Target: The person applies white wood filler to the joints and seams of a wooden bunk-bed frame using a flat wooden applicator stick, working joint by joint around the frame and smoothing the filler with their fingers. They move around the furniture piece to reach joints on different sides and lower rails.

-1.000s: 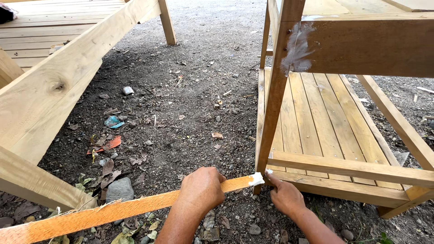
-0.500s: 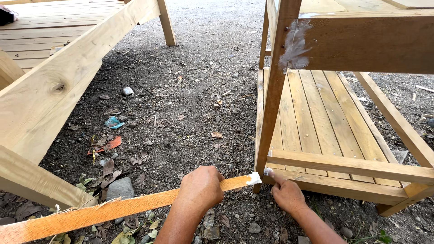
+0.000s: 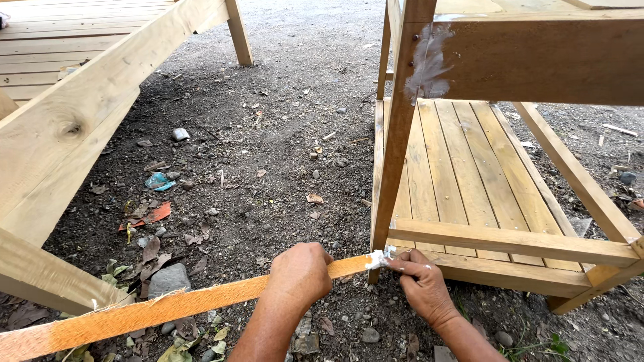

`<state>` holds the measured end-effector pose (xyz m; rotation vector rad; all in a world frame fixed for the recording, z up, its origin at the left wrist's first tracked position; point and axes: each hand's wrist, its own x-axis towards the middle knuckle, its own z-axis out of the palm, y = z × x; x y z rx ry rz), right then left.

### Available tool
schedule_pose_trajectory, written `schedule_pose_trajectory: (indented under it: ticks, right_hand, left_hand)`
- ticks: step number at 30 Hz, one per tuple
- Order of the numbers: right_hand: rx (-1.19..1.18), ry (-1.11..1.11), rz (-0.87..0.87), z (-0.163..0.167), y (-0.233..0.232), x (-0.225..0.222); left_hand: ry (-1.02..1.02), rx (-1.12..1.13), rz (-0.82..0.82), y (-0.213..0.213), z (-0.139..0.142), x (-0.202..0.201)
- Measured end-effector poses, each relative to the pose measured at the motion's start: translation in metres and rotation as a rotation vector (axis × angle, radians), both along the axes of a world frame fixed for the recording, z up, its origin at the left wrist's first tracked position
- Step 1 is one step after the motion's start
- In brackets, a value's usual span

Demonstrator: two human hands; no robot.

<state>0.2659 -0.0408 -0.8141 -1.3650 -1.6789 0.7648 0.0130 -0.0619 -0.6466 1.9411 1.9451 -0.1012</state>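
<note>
My left hand grips a long, thin orange-tan wooden strip that runs from the bottom left corner up toward the middle. Its far end carries a blob of white paste. My right hand pinches at that white tip with its fingertips, right beside the foot of a slanted wooden leg. The leg belongs to a pale wooden table-like frame with a slatted lower shelf. A white smear marks the joint high on that leg.
A second slatted wooden frame fills the left side, its beam slanting close to me. The ground is dark gravel and dirt with dry leaves, small stones, a grey rock, and scraps of blue and orange litter.
The strip's white tip and both hands have stayed at the foot of the leg. My right fingers have shifted slightly along the tip. The view has barely moved.
</note>
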Motion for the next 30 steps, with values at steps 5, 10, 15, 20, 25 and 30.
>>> schedule_pose_trajectory:
  ticks: [5, 10, 15, 20, 25, 30]
  right_hand:
    - [0.096, -0.058, -0.009, -0.001, -0.005, 0.003]
    - [-0.236, 0.4, -0.126, -0.024, 0.015, 0.005]
    - [-0.57, 0.299, -0.16, -0.014, 0.036, -0.001]
    - [-0.644, -0.009, -0.173, 0.006, 0.039, -0.01]
    - [-0.553, -0.245, -0.14, 0.001, 0.04, -0.01]
    - [-0.54, -0.756, -0.067, 0.006, 0.05, -0.008]
  left_hand:
    - [0.001, 0.073, -0.052, 0.0, -0.005, 0.003]
    - [-0.031, 0.128, -0.051, 0.002, -0.004, 0.006]
    - [0.024, 0.075, -0.069, 0.0, 0.0, 0.004]
    - [0.075, -0.032, -0.053, 0.001, 0.003, 0.004]
    - [0.061, -0.027, -0.036, 0.001, 0.003, 0.002]
    - [0.036, 0.0, -0.04, 0.0, 0.002, 0.0]
